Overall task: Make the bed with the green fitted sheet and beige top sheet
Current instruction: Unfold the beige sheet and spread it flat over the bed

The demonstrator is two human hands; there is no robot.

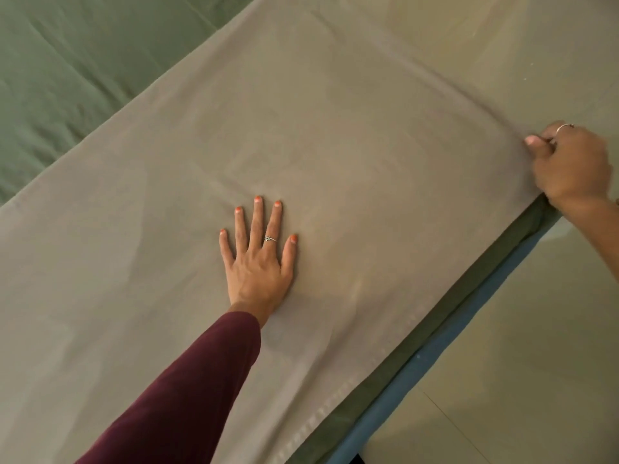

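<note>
A left hand [258, 259] in a maroon sleeve [187, 390] lies flat, fingers spread, gripping nothing, on the beige top sheet [335, 128]. The right hand [569, 165] is clenched on that sheet's edge, over the green fitted sheet [83, 61].

The light is soft, dim and warm, with no hard glare. The left hand [258, 259] is sharp and casts a faint shadow to its right on the beige top sheet [335, 145]. The right hand [569, 165] is motion-blurred at the right edge. Straight hems bow slightly from wide-angle distortion.
</note>
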